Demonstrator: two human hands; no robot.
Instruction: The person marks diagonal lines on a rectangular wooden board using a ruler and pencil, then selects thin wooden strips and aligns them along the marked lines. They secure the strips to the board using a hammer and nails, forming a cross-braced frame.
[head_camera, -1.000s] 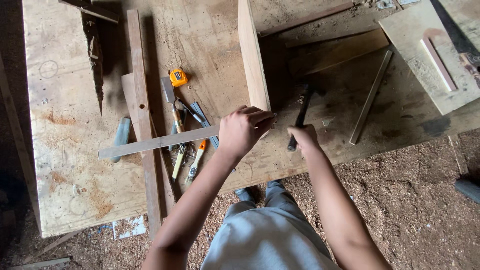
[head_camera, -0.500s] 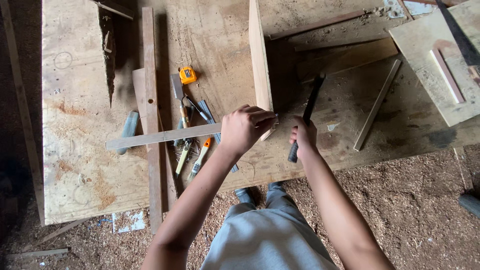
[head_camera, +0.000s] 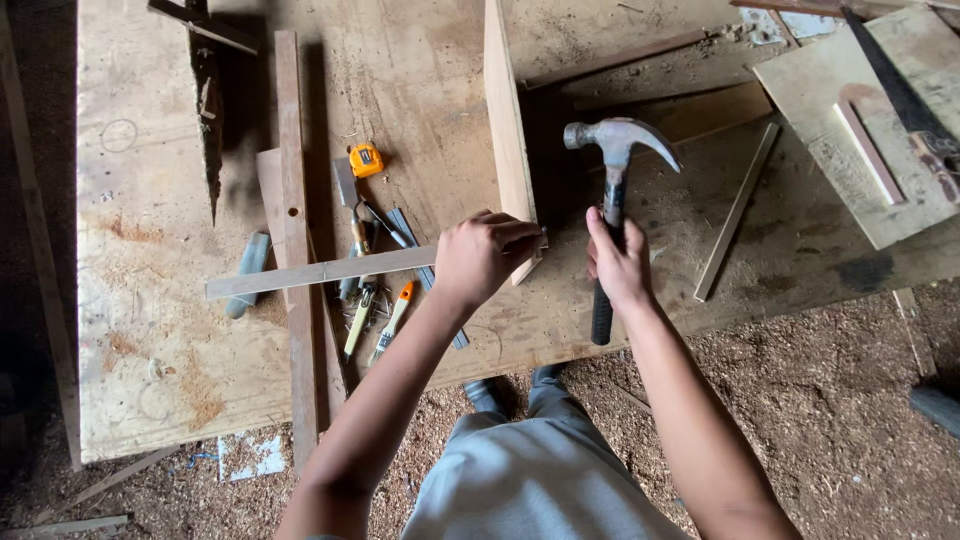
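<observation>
My left hand (head_camera: 482, 257) grips a long thin wooden strip (head_camera: 315, 272) and presses its right end against the near end of an upright wooden board (head_camera: 507, 130) standing on edge on the workbench. My right hand (head_camera: 618, 262) holds a claw hammer (head_camera: 612, 190) by its black handle, head raised and level with the board, just right of it. The strip runs left across the bench over several small tools.
A plywood workbench (head_camera: 150, 330) carries a yellow tape measure (head_camera: 366, 160), a chisel and screwdrivers (head_camera: 372, 300), a vertical batten (head_camera: 295, 230), a loose thin stick (head_camera: 738, 210) and a handsaw (head_camera: 905, 95) on a panel at the right. Sawdust covers the floor below.
The hammer has swung up from lying low beside the board to a raised position with its head in full view. My left hand stays on the strip.
</observation>
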